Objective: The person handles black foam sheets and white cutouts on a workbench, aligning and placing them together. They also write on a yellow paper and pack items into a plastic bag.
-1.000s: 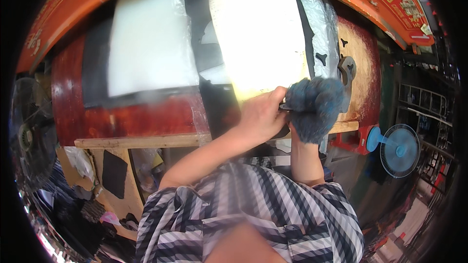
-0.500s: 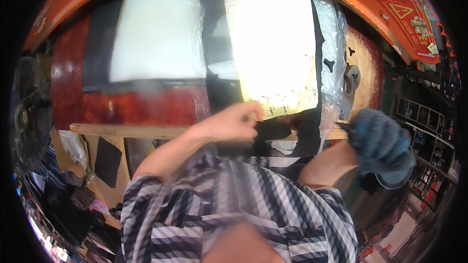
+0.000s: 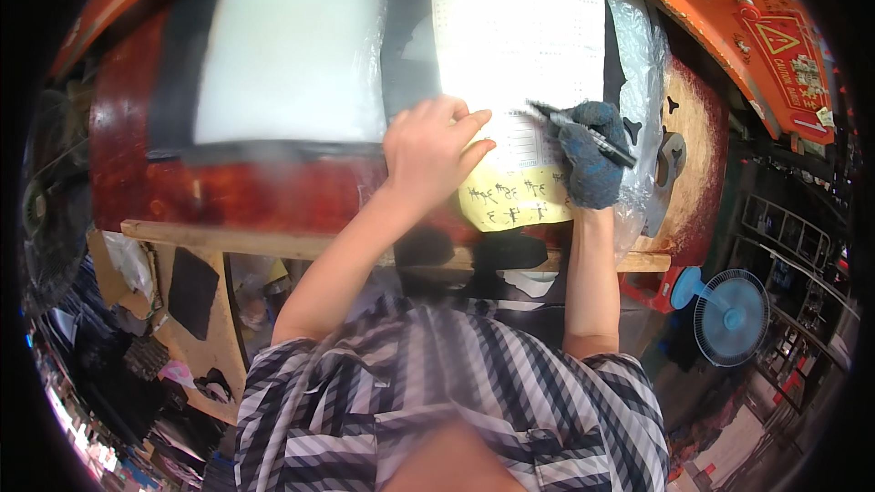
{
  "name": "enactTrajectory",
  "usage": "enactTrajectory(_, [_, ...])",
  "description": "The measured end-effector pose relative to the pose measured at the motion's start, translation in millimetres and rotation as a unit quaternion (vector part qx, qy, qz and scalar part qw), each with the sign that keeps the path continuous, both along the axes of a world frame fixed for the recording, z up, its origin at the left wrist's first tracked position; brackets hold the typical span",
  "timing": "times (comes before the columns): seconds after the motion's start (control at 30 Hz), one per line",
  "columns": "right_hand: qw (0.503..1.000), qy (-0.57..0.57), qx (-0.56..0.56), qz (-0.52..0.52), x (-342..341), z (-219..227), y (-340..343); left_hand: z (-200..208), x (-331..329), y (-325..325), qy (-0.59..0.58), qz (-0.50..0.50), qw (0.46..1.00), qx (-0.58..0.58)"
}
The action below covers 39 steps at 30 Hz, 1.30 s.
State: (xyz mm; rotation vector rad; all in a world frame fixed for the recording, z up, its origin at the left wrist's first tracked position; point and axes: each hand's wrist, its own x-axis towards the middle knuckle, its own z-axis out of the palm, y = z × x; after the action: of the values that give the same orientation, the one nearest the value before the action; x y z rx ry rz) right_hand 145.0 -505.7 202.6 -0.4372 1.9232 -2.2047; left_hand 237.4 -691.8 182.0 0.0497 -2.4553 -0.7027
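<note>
A long white printed sheet of paper [image 3: 519,27] lies over the table, with handwritten marks along its yellow lower end. My bare left hand [image 3: 433,148] is at the sheet's left edge, thumb and forefinger closed in on the paper; its other fingers are partly hidden. On my right hand [image 3: 592,159] is a dark blue-grey knitted glove. That hand grips a black marker pen [image 3: 612,148] slantwise over the sheet's right side, the pen's far end pointing left. Black sheet material [image 3: 410,27] shows beside and under the paper.
A stack of white sheets [image 3: 292,55] lies on the left of the red-brown table [image 3: 264,196]. To the right are clear plastic film [image 3: 638,46] and a grey metal cutting die [image 3: 670,159]. An orange machine frame [image 3: 693,0] borders the far side. A blue fan [image 3: 731,319] stands lower right.
My right hand has swung up and left from beside the table onto the paper with the pen. My left hand has moved from the sheet's lower corner farther up its left edge.
</note>
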Motion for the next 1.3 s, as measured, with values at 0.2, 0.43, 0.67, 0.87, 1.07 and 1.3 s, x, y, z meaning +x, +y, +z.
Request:
enactTrajectory(0.2, [0.997,0.009,0.05,-0.054,7.5,-4.9,-10.7,1.9,-4.7,-1.6,-0.017,0.001,1.0,0.005])
enactTrajectory(0.43, [0.943,0.178,0.279,-0.04,6.0,-4.2,-20.4,-1.6,-9.0,-2.6,-0.017,0.0,1.0,0.013])
enactTrajectory(0.67, [0.932,0.214,0.292,0.017,11.9,-0.8,-14.6,-2.3,-3.1,-3.9,-0.012,0.003,1.0,0.025])
enactTrajectory(0.87, [0.928,0.212,0.308,-0.009,15.4,-5.4,-15.6,-3.4,-0.9,-4.1,-0.001,0.004,1.0,0.023])
enactTrajectory(1.07, [0.95,0.18,0.252,-0.031,19.9,-8.1,-16.9,-4.1,2.9,-5.1,0.008,0.009,1.0,0.021])
enactTrajectory(1.3, [0.96,0.152,0.227,-0.062,22.5,-12.4,-19.1,-4.7,5.4,-6.0,0.011,0.009,1.0,0.019])
